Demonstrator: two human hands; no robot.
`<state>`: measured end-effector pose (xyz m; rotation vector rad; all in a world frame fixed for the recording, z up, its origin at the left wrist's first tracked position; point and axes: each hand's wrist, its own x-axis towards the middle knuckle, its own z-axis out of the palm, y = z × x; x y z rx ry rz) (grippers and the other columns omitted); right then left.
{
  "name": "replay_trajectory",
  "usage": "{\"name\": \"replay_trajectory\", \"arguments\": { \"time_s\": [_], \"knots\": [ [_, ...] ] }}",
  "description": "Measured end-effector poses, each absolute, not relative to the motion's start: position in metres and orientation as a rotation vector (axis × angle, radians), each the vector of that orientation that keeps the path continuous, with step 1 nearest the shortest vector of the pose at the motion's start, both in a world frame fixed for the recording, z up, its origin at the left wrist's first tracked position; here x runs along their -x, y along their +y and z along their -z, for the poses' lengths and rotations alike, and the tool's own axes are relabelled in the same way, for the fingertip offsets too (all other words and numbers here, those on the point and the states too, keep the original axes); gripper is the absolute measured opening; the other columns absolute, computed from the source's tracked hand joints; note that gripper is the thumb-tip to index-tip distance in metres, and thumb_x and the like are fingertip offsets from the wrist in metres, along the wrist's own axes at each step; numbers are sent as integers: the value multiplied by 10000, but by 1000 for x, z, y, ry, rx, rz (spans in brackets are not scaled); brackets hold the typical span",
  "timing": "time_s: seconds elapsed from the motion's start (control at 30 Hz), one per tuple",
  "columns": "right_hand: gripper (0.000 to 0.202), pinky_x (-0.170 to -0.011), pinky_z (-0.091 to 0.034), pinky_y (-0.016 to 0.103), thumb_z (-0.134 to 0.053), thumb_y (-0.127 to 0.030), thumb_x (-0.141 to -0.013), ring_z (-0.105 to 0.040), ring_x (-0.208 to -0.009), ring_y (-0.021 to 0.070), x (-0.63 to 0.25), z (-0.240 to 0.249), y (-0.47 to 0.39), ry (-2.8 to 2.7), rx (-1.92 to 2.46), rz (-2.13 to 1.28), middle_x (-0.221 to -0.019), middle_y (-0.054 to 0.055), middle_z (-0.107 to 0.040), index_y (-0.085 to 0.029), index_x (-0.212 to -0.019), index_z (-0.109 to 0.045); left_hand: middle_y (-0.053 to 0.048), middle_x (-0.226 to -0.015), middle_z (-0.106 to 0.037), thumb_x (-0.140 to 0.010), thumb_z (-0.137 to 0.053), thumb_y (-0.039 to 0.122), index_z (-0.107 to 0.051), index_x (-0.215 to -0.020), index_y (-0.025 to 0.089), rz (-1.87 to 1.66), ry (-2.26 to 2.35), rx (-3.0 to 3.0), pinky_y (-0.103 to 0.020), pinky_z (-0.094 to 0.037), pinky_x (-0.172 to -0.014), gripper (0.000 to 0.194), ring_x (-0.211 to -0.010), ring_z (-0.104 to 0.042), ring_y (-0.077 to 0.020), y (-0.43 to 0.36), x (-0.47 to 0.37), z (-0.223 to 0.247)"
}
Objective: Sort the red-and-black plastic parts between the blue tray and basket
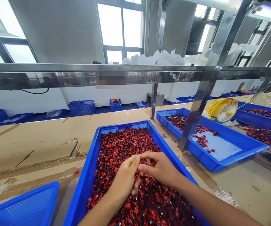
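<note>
My left hand (126,174) and right hand (160,166) meet over the blue tray (85,175), whose raised walls hem them in at the sides and far end. Above them I have open air up to the metal rail (55,67) across the front. Leftward, the flat cardboard (43,141) leaves me a wide way past, with a basket (29,204) in the near corner. Rightward, a slanting post (197,103) blocks part of my reach to the second tray (239,139).

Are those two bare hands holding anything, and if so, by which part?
It cannot be told: the left hand and right hand come together above small red-and-black pieces in a blue rectangular plastic tray, hiding any held piece and its grip.
</note>
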<state>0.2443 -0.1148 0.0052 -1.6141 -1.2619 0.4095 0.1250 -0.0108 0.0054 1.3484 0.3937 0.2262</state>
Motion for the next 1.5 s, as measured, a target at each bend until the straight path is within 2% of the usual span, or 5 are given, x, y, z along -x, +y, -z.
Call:
{"name": "replay_trajectory", "arguments": {
  "time_s": [0.33,0.83,0.97,1.2,1.5],
  "knots": [
    [247,-540,-337,236,-703,-408,-798,-403,-529,104,-246,-5,-116,-999,1570,-72,-577,-80,-418,-204,-844,-571,18,-762,-570,-887,-532,359,-505,-1151,198,-264,460,-1024,-133,-198,-310,311,-367,-303,-18,-6,-125,-11],
    [211,-486,-333,219,-757,-297,-762,-408,-467,84,-233,-10,-127,-1166,1497,216,-549,-86,-441,-206,-870,-600,23,-740,-519,-855,-605,478,-606,-993,103,-129,296,-741,-93,-209,-282,399,-361,-282,34,-4,-120,-14],
    [201,-484,-334,207,-743,-295,-753,-401,-483,79,-236,-11,-127,-1042,1389,-111,-570,-75,-450,-202,-868,-607,42,-717,-502,-855,-612,460,-582,-923,130,-111,271,-626,-84,-216,-276,339,-352,-276,33,0,-119,-16],
    [222,-259,-170,201,-347,-379,-890,-188,-311,51,-244,-1,-120,-929,1106,-866,-671,-40,-477,-214,-815,-475,66,-656,-437,-854,-591,504,-573,-871,168,-146,201,-844,-101,-184,-274,337,-340,-230,21,-4,-119,-13],
    [238,-669,-413,253,-697,-290,-830,-500,-654,117,-223,-11,-122,-1189,1459,-182,-689,-35,-550,-264,-1066,-679,56,-601,-467,-829,-622,525,-550,-890,165,-255,341,-1006,-112,-199,-321,372,-367,-266,4,-2,-125,-2]
  ]
}}
